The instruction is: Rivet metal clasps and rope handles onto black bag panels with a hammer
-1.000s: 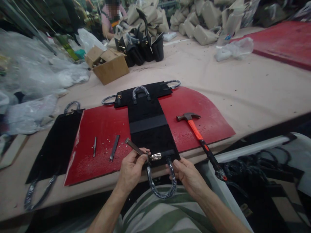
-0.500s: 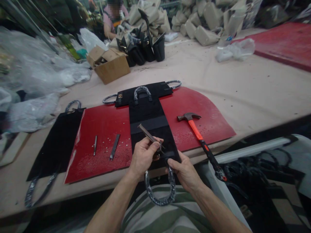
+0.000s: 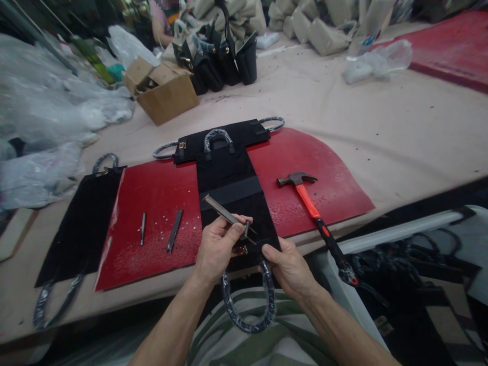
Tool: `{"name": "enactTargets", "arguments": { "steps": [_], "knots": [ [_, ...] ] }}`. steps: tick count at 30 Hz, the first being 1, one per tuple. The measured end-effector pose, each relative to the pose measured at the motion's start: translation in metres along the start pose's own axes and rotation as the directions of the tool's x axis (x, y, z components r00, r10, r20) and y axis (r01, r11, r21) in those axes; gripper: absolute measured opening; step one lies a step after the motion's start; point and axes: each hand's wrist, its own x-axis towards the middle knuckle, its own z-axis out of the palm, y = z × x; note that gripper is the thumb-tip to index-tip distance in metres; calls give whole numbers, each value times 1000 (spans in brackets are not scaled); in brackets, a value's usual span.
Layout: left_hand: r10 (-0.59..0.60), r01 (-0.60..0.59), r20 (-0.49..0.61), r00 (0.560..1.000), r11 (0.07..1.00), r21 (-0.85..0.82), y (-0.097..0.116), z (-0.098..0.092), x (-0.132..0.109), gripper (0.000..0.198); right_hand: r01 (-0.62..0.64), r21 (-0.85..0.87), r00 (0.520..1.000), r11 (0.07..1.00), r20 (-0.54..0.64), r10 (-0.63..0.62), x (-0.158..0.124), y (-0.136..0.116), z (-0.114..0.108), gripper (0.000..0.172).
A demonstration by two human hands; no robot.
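Observation:
My left hand (image 3: 218,249) is closed on a grey metal punch (image 3: 221,209), its flat end up to the left and its thin prongs toward the panel. My right hand (image 3: 287,264) pinches the near edge of a black bag panel (image 3: 221,173) beside the base of a plastic-wrapped handle (image 3: 248,328). That handle hangs off the table edge. Next to my left fingers is a gold-coloured metal fitting (image 3: 239,250). Where the prongs meet the panel is partly hidden. A second wrapped handle (image 3: 218,134) lies at the panel's far end.
The panel crosses a red board (image 3: 152,188) holding a thin punch (image 3: 143,229), a forked punch (image 3: 174,231) and a claw hammer (image 3: 308,201). Another black panel (image 3: 76,229) lies left. A cardboard box (image 3: 168,96) stands behind; a white bin (image 3: 400,234) stands right. A person sits across.
The punch's prongs have shifted slightly against the panel near its edge, and more of the gold fitting shows. Both hands keep their grip. The whole view has tilted down a little.

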Motion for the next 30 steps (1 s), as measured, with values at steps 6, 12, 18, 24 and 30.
{"name": "enactTargets", "arguments": {
  "steps": [6, 12, 18, 24, 30],
  "knots": [
    [-4, 4, -1, 1000, 1000, -1, 7, -5, 0, 21, -41, 35, 999, 999, 17, 41, 8, -3, 9, 41],
    [5, -5, -31, 1000, 1000, 5, 8, -9, 2, 19, -93, 31, 995, 995, 32, 92, 16, -5, 18, 43],
    [7, -5, -29, 1000, 997, 76, 8, -12, 6, 18, -100, 25, 994, 995, 36, 99, 21, -5, 21, 41],
    [20, -16, -22, 1000, 988, 152, 11, -11, 6, 18, -109, -5, 994, 994, 29, 109, 22, -3, 21, 42],
    [41, -32, -34, 999, 973, 226, 15, -9, 7, 17, -23, -89, 993, 996, 115, 33, 22, -2, 11, 35]
  ]
}}
